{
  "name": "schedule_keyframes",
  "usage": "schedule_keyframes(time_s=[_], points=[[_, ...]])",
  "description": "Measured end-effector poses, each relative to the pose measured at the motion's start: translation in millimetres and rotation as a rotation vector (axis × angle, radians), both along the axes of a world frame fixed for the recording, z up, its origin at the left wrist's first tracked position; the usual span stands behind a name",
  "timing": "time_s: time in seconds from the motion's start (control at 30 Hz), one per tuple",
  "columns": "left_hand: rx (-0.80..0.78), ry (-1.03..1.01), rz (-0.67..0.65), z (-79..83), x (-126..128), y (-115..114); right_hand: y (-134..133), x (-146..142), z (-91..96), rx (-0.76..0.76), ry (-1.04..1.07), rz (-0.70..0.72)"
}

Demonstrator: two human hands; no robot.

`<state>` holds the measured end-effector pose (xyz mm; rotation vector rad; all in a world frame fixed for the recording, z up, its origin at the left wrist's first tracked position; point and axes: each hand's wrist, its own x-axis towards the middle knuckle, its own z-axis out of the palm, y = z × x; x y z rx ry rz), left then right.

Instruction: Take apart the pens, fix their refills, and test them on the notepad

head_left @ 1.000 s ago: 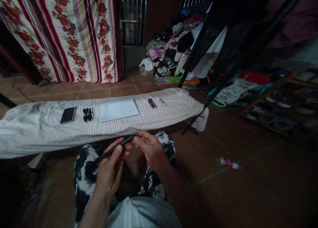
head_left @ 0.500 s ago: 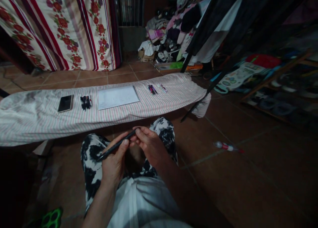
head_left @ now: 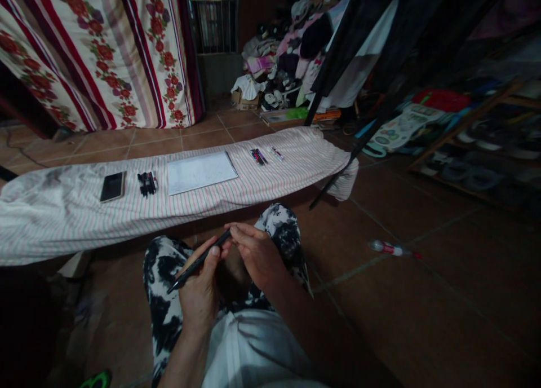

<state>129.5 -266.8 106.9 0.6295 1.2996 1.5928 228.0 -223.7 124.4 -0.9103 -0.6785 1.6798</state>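
A slim black pen is held slantwise above my lap. My left hand is closed around its middle, thumb on top. At the pen's upper end, the fingers of my right hand pinch the tip; what they cover there is hidden. Beyond my knees, a spiral sketch pad lies on a striped cloth. Left of the pad are a bunch of black pens and a phone. To its right sit several coloured pens and a few small pale items.
A plastic bottle lies on the tiled floor at the right. Dark slanting poles stand by the cloth's right end. Shoes fill a rack at far right. A clothes pile and a flowered curtain are behind.
The view has shifted slightly, so the cloth and hands sit a little lower in the picture. Both hands keep their hold on the pen.
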Motion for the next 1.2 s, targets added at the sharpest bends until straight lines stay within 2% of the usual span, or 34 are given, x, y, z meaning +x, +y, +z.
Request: schedule_keyframes(time_s=[0.17, 0.33, 0.43, 0.53, 0.57, 0.6, 0.63, 0.67, 0.7, 0.8, 0.87, 0.9, 0.97, 1.07, 1.2], points=[[-0.01, -0.023, 0.027, -0.9, 2, 1, 0, -2, 0.5, -0.024, 0.0, -0.035], [-0.106, -0.026, 0.028, 0.0, 2, 4, 2, -5, 0.6, -0.019, -0.039, -0.04], [-0.147, 0.019, -0.039, -1.5, 3, 10, 9, -5, -4.0, -0.047, 0.045, -0.043], [-0.114, 0.011, -0.228, -2.1, 7, 11, 22, 2, -11.0, -0.094, 0.047, -0.081], [-0.109, 0.045, -0.311, -2.0, 8, 10, 27, 5, -13.2, -0.099, 0.015, -0.134], [-0.123, 0.104, -0.408, -1.8, 7, 7, 31, 9, -15.1, -0.081, -0.028, -0.201], [-0.107, 0.193, -0.448, -1.5, 5, 4, 34, 13, -16.6, -0.081, -0.072, -0.247], [-0.048, 0.313, -0.43, -0.9, 0, 1, 35, 17, -17.7, -0.073, -0.118, -0.269], [0.059, 0.483, -0.377, -0.1, -6, -1, 36, 20, -18.2, -0.063, -0.17, -0.286], [0.589, 1.176, -0.156, 3.8, -32, 2, 29, 23, -16.0, -0.003, -0.321, -0.269], [0.703, 1.526, -0.029, 5.9, -47, 9, 22, 20, -12.4, 0.052, -0.358, -0.218], [0.678, 1.631, -0.047, 6.0, -52, 13, 18, 18, -10.6, 0.059, -0.337, -0.185], [0.604, 1.737, -0.14, 2.9, -54, 18, 12, 13, -8.2, 0.047, -0.276, -0.12], [0.52, 1.743, -0.251, -7.9, -48, 20, 7, 7, -8.5, 0.04, -0.184, -0.07], [0.497, 1.704, -0.227, -17.6, -39, 18, 6, 3, -11.9, 0.003, -0.159, -0.044]])
